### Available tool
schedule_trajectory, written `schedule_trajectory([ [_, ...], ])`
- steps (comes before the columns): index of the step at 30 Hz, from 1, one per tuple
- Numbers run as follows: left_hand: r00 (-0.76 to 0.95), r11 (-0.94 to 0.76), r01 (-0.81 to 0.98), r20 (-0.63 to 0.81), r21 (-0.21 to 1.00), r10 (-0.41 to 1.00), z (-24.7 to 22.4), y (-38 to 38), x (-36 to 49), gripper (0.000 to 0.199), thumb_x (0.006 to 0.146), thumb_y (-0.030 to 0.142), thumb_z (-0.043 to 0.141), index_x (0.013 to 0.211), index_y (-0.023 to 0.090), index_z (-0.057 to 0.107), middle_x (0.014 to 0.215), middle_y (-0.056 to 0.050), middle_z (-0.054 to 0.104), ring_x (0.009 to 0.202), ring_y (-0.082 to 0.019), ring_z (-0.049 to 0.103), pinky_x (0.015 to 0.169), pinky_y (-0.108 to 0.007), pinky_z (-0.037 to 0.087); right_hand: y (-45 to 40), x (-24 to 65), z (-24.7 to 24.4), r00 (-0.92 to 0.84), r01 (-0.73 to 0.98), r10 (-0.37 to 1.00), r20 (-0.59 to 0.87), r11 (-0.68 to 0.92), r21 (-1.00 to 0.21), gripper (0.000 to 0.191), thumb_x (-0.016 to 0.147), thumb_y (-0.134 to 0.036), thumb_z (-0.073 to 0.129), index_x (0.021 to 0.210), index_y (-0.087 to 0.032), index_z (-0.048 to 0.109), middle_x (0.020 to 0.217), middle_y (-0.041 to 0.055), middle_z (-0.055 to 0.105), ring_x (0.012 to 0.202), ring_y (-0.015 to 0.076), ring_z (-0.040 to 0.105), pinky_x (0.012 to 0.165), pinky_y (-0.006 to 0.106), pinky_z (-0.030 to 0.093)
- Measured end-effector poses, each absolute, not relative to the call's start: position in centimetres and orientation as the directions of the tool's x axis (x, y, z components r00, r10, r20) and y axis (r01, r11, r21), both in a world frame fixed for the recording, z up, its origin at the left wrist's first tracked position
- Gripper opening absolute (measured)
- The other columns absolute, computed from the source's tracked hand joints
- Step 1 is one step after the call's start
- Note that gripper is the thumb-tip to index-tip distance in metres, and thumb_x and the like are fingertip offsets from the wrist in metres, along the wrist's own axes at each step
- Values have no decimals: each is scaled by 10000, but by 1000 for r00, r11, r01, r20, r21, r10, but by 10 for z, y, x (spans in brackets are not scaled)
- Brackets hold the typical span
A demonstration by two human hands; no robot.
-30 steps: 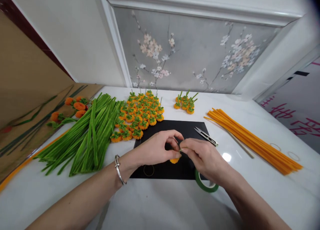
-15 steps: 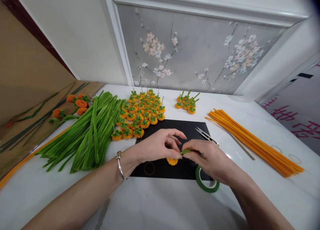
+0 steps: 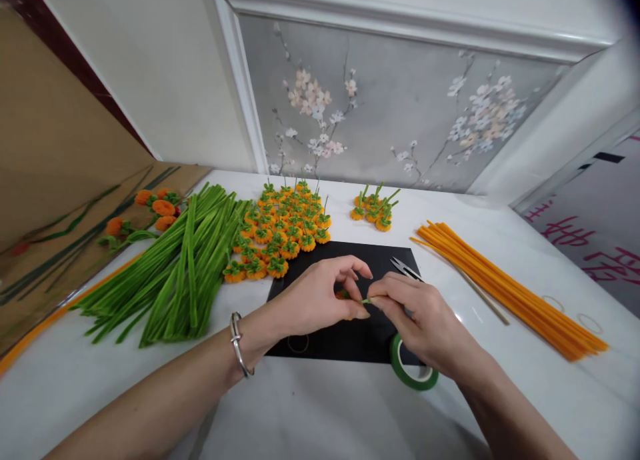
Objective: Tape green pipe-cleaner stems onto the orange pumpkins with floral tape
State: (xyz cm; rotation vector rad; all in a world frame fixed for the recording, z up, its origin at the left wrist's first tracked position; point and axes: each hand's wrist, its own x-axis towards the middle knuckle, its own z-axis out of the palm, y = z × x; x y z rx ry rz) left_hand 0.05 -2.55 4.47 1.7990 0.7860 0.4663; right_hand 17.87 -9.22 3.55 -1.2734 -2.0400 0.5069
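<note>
Over the black mat (image 3: 295, 283), my left hand (image 3: 315, 297) is closed in a pinch on a small orange pipe-cleaner fruit (image 3: 341, 294), mostly hidden behind its fingers. My right hand (image 3: 417, 307) pinches the thin green stem (image 3: 366, 301) that runs from it, between thumb and forefinger. The fingertips of both hands nearly meet. Just beyond my right hand lie metal scissors (image 3: 404, 268), their handles covered by it. A roll of green tape (image 3: 400, 367) rests below that hand, overlapping the mat's edge.
Many finished orange fruits with green tops (image 3: 280, 230) stand left of centre; several more (image 3: 373, 210) stand further right. Green pipe cleaners (image 3: 175, 267) are heaped at left, orange pipe cleaners (image 3: 510, 287) at right beside a thin stick (image 3: 483, 295). Orange flowers (image 3: 163, 208) lie far left.
The orange fruit has turned up behind my left fingers, where it hung lower before. My right fingertips have shifted slightly right along the stem, and less green shows between the hands.
</note>
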Motion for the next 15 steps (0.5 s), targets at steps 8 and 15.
schedule_trajectory([
  [8, 865, 119, 157, -195, 980, 462, 49, -17, -8, 354, 792, 211, 630, 1132, 180, 537, 870, -63, 706, 835, -146, 638, 749, -279, 461, -91, 180, 32, -372, 604, 823, 429, 565, -562, 260, 925, -125, 375, 856, -193, 616, 829, 58, 613, 715, 145, 557, 648, 268, 447],
  [15, 870, 299, 124, -249, 946, 426, 35, -13, -11, 503, 671, 127, 742, 1136, 172, 553, 715, -12, 692, 710, -144, 665, 677, -270, 484, -91, 183, 35, -430, 596, 777, 459, 627, -503, 242, 919, -121, 406, 958, -206, 629, 912, 59, 651, 804, 145, 594, 705, 271, 482],
])
